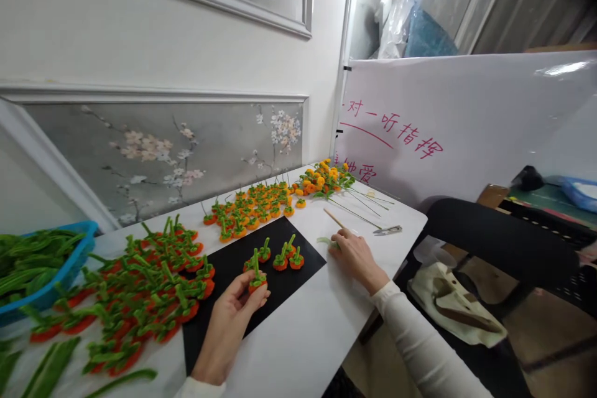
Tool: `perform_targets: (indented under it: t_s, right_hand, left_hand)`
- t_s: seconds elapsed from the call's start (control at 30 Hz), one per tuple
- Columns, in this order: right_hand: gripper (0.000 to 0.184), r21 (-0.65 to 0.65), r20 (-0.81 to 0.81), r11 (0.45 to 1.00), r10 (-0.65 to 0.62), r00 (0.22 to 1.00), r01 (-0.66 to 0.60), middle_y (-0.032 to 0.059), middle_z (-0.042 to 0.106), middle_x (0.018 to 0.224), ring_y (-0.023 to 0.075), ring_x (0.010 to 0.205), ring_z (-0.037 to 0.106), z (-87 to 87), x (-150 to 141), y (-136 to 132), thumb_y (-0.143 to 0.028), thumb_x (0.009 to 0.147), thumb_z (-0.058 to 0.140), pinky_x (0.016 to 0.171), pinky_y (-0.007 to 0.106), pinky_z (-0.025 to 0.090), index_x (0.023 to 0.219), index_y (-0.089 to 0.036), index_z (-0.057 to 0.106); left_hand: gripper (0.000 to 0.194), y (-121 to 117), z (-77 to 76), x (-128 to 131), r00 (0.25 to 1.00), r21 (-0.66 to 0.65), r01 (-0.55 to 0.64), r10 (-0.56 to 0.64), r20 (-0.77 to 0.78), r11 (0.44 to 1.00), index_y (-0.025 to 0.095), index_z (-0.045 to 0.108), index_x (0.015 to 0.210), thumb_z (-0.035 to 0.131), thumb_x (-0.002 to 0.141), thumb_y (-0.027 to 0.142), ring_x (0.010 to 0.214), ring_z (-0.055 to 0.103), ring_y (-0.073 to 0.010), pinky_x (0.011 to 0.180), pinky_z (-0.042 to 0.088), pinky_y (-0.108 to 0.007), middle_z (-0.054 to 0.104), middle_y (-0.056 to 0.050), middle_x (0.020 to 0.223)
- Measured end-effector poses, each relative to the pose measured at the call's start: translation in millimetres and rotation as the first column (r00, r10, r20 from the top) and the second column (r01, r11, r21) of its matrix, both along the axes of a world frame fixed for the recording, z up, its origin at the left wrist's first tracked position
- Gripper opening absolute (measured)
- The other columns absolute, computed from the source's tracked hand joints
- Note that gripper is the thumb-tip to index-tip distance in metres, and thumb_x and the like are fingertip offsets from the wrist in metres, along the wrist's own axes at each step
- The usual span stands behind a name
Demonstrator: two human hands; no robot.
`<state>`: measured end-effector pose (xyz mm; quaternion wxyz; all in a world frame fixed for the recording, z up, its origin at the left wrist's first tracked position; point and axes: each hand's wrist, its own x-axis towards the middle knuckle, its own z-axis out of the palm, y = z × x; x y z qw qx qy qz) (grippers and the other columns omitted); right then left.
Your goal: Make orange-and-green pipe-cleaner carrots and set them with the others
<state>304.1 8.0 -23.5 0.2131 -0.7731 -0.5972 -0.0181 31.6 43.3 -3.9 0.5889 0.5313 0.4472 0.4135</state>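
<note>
My left hand [231,314] pinches a small fuzzy orange persimmon [257,285] with a green top and upright green stem, above the black mat [298,273]. Several similar persimmons [280,259] stand on that mat just beyond the fingers. My right hand [351,255] rests on the white table to the right of the mat, its fingers curled together over a pale green strip [323,240]. A thin wooden stick [333,219] reaches out from beside the index finger. What the right fingertips grip is hidden.
A crowd of orange persimmons [140,286] fills the left side, beside a blue basket [84,249] of green strips. Yellow-orange pieces [256,205] and wired stems [326,177] lie at the back. Small snips [388,231] lie right; a black chair [494,242] stands beyond the table edge.
</note>
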Motion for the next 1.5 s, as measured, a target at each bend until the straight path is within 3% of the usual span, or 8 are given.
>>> perform_targets:
  t_s: [0.33, 0.53, 0.7, 0.8, 0.9, 1.0, 1.23, 1.5]
  right_hand:
    - [0.012, -0.027, 0.021, 1.0, 0.012, 1.0, -0.011, 0.0059, 0.058, 0.1, 0.0158, 0.086, 0.057, -7.7, 1.3, -5.5, -0.015, 0.088, 0.049, 0.068, 0.024, 0.036, 0.084, -0.017, 0.06]
    - [0.015, -0.015, -0.026, 0.998, 0.062, 0.998, -0.062, 0.0069, 0.058, 0.102, 0.0144, 0.078, 0.056, -0.1, 4.7, -18.2, -0.01, 0.087, 0.044, 0.065, 0.024, 0.036, 0.085, -0.018, 0.056]
    - [0.017, -0.011, -0.12, 0.99, 0.136, 0.983, -0.139, 0.0015, 0.06, 0.075, 0.0135, 0.066, 0.056, 11.5, -1.8, -29.9, -0.008, 0.086, 0.04, 0.059, 0.022, 0.036, 0.083, -0.019, 0.054]
    - [0.018, 0.065, -0.327, 0.965, 0.26, 0.909, -0.252, -0.0023, 0.059, 0.067, 0.0111, 0.059, 0.055, 17.5, -15.5, -37.5, -0.009, 0.084, 0.04, 0.057, 0.02, 0.039, 0.08, -0.02, 0.053]
    - [0.014, 0.213, -0.556, 0.921, 0.388, 0.735, -0.325, -0.0024, 0.06, 0.07, 0.0094, 0.057, 0.052, 24.1, -36.1, -44.7, -0.013, 0.083, 0.044, 0.056, 0.019, 0.04, 0.079, -0.019, 0.056]
    - [0.014, 0.287, -0.61, 0.899, 0.439, 0.66, -0.332, -0.0023, 0.059, 0.067, 0.0093, 0.059, 0.05, 30.9, -58.6, -47.7, -0.022, 0.085, 0.05, 0.056, 0.018, 0.039, 0.076, -0.018, 0.06]
    - [0.017, 0.367, -0.573, 0.9, 0.417, 0.706, -0.234, -0.0014, 0.058, 0.062, 0.0096, 0.055, 0.046, 33.2, -93.6, -39.5, -0.027, 0.083, 0.056, 0.053, 0.02, 0.036, 0.07, -0.017, 0.062]
    - [0.019, 0.385, -0.453, 0.901, 0.373, 0.809, -0.2, -0.0018, 0.06, 0.06, 0.0094, 0.052, 0.048, 27.3, -106.3, -35.1, -0.027, 0.083, 0.055, 0.051, 0.019, 0.035, 0.069, -0.019, 0.064]
  left_hand:
    - [0.039, -6.3, 6.0, -0.1, 0.997, -0.017, 0.036, -0.035, 0.068, 0.999, 0.017, 0.064, 0.103, 0.068, 0.075, 0.044, 0.087, 0.066, -0.019, 0.086, 0.055, -0.031, 0.064, -0.007, 0.112]
    - [0.039, -5.3, 3.1, -1.8, 0.999, 0.005, 0.032, -0.033, 0.043, 0.999, 0.016, 0.065, 0.103, 0.071, 0.072, 0.039, 0.09, 0.066, -0.0204, 0.086, 0.054, -0.03, 0.068, -0.006, 0.103]
    - [0.041, -8.2, 5.7, 1.5, 0.998, -0.027, 0.039, -0.037, 0.05, 0.999, 0.016, 0.065, 0.103, 0.073, 0.07, 0.039, 0.09, 0.067, -0.0207, 0.088, 0.054, -0.032, 0.068, -0.006, 0.102]
    - [0.038, -10.6, 6.1, 4.8, 0.994, -0.028, 0.016, -0.013, 0.105, 0.999, 0.019, 0.063, 0.099, 0.075, 0.068, 0.037, 0.087, 0.067, -0.0189, 0.085, 0.056, -0.032, 0.066, -0.003, 0.099]
    - [0.032, -13.4, 5.7, 7.5, 0.992, -0.002, 0.028, -0.027, 0.125, 1.0, 0.019, 0.061, 0.092, 0.075, 0.068, 0.035, 0.084, 0.067, -0.018, 0.083, 0.057, -0.032, 0.065, 0.0, 0.091]
    - [0.031, -16.1, 6.3, 9.6, 0.994, -0.005, 0.082, -0.082, 0.078, 0.997, 0.017, 0.062, 0.093, 0.073, 0.07, 0.034, 0.083, 0.069, -0.0194, 0.082, 0.056, -0.031, 0.067, -0.002, 0.09]
    - [0.033, -21.9, 9.4, 12.4, 0.985, 0.076, 0.169, -0.167, -0.043, 0.983, 0.017, 0.063, 0.1, 0.07, 0.071, 0.033, 0.089, 0.068, -0.0223, 0.081, 0.055, -0.03, 0.072, -0.006, 0.095]
    - [0.031, -27.1, 13.4, 13.8, 0.979, 0.132, 0.186, -0.173, -0.108, 0.973, 0.018, 0.066, 0.097, 0.069, 0.071, 0.034, 0.087, 0.068, -0.0234, 0.076, 0.056, -0.03, 0.072, -0.006, 0.096]
